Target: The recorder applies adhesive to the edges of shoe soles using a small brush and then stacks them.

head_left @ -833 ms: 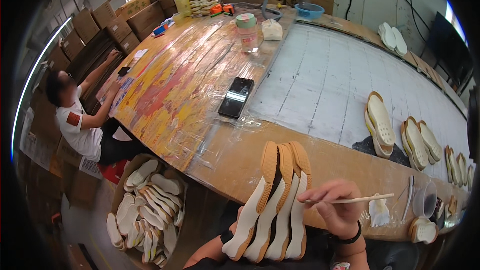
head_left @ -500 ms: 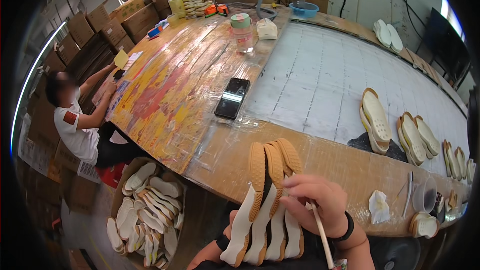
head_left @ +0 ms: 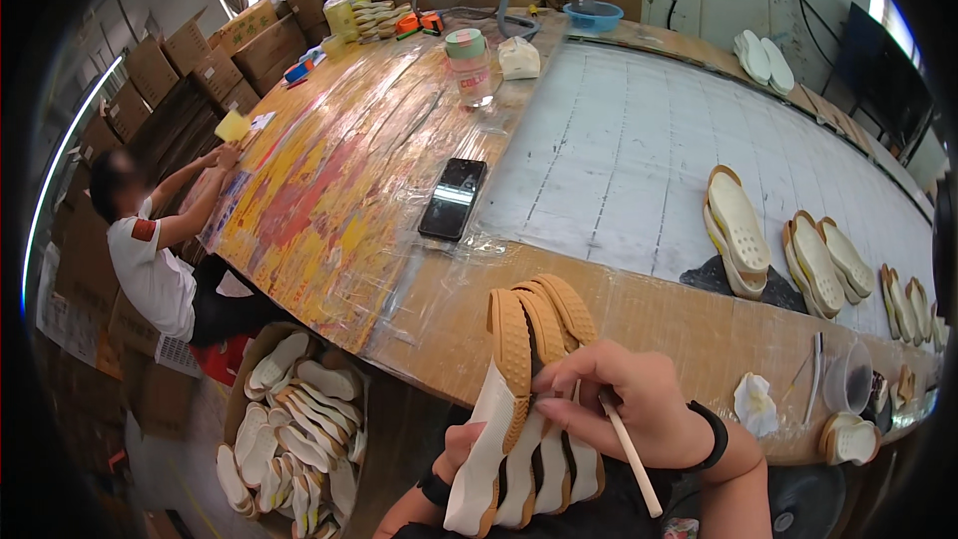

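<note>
A row of several shoe soles (head_left: 484, 454), white-sided with tan treaded bottoms, stands on edge just in front of my body. My left hand (head_left: 459, 444) is closed around the left side of the row; most of its fingers are hidden behind the soles. Against the middle soles, the thumb and fingertips of my right hand (head_left: 639, 399) are pinched together. A thin pale stick (head_left: 631, 454) is tucked between the fingers of that hand, its end pointing down toward me. Whether the pinch also holds part of a sole is not clear.
A box (head_left: 364, 429) full of soles stands lower left. On the table lie a phone (head_left: 453, 200), a crumpled tissue (head_left: 755, 407) and finished-looking pairs of soles (head_left: 740, 230). A bottle (head_left: 471, 70) stands farther back. A person (head_left: 150, 250) sits at the left edge.
My right hand has moved slightly left and down along the soles, its fingertips pinching closer. The stick swings with it. The person at left has brought their hands together.
</note>
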`<state>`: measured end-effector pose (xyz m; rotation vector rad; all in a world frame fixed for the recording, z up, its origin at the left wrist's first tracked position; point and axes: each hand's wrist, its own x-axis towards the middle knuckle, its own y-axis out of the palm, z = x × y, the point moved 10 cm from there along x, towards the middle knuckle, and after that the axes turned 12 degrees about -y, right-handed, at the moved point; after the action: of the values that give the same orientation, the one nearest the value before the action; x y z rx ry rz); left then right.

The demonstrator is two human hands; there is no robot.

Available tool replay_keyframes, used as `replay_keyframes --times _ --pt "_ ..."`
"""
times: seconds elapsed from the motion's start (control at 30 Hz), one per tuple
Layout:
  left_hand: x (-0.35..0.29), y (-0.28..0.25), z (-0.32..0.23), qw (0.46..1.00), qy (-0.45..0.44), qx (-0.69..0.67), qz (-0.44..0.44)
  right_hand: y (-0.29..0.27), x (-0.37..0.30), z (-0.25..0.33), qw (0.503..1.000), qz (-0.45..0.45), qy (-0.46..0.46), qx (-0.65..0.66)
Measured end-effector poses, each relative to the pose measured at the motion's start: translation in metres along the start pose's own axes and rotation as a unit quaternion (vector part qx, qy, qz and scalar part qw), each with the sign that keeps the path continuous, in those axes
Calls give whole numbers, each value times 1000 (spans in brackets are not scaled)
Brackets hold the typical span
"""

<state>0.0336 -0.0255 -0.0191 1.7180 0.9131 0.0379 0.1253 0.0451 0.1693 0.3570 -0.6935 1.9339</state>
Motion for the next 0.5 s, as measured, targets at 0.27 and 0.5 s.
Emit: replay_keyframes --times 0.27,0.5 --pt "-9 8 -23 994 59 54 -71 -8 -1 1 999 10 21 -26" --pt "-15 -2 -30 983 111 107 -101 -5 -4 1 997 44 58 -41"
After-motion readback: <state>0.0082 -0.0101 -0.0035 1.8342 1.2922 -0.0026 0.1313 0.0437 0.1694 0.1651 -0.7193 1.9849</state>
